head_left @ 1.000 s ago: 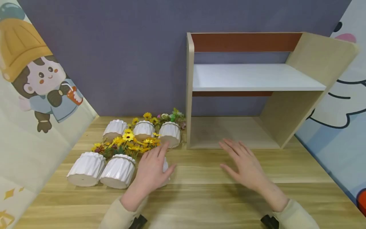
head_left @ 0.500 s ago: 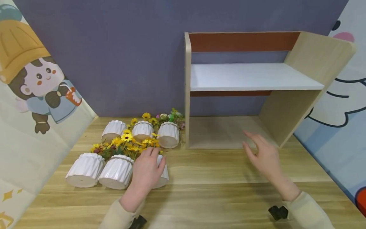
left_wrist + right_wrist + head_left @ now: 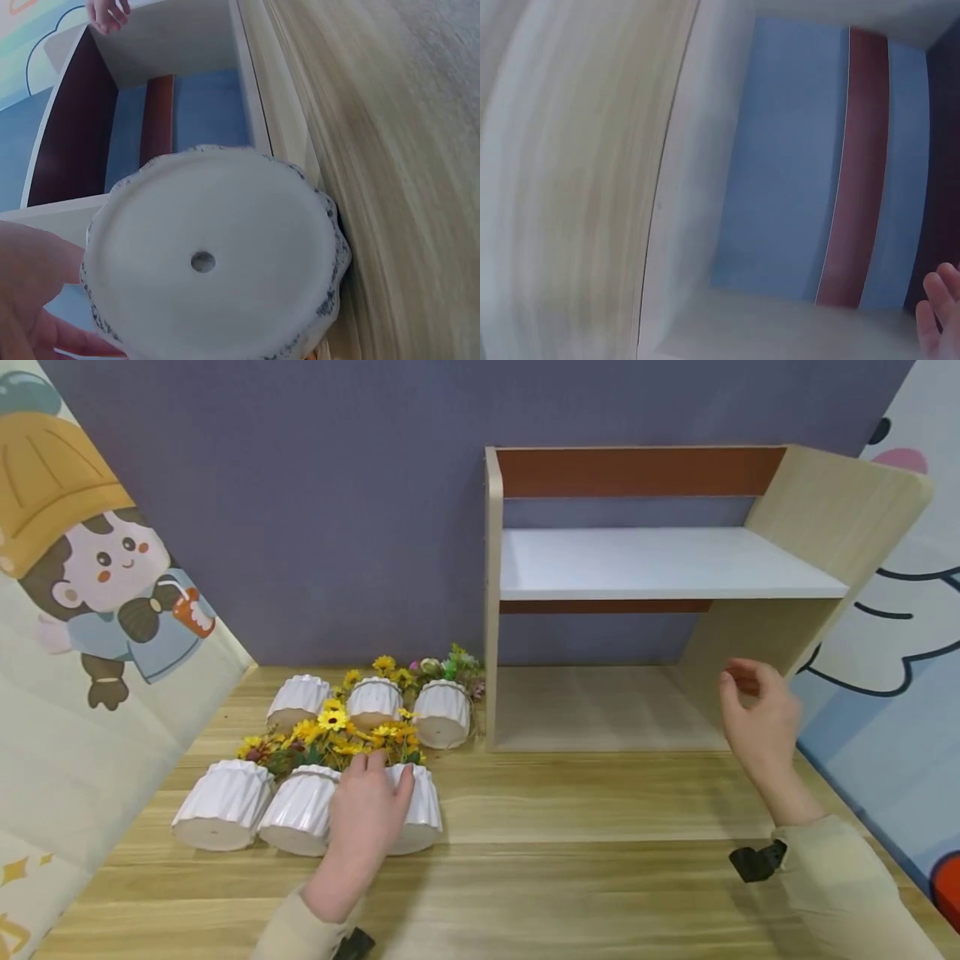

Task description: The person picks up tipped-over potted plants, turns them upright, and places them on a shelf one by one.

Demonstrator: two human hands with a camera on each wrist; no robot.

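Note:
White fluted flowerpots lie on their sides in two rows, bases facing me, at the left of the head view. My left hand (image 3: 365, 814) hovers over the front row, between the middle pot (image 3: 302, 810) and the right pot (image 3: 416, 814), fingers loosely bent. In the left wrist view a pot base (image 3: 217, 247) with a central hole fills the middle, the hand (image 3: 30, 300) at its left edge; contact cannot be told. My right hand (image 3: 763, 718) is raised before the right side panel of the wooden shelf (image 3: 493, 610), fingers loosely curled, holding nothing.
Yellow artificial flowers (image 3: 333, 718) reach back from the front pots. Behind them stand further pots, including one (image 3: 442, 714) close to the shelf's left panel. A white board (image 3: 667, 564) divides the shelf. The wooden table (image 3: 570, 843) runs up to a grey wall (image 3: 300, 510).
My right hand has moved right and up, from before the shelf's lower compartment to its right panel, and its fingers have curled more. My left hand has shifted slightly left and down, uncovering the front right pot.

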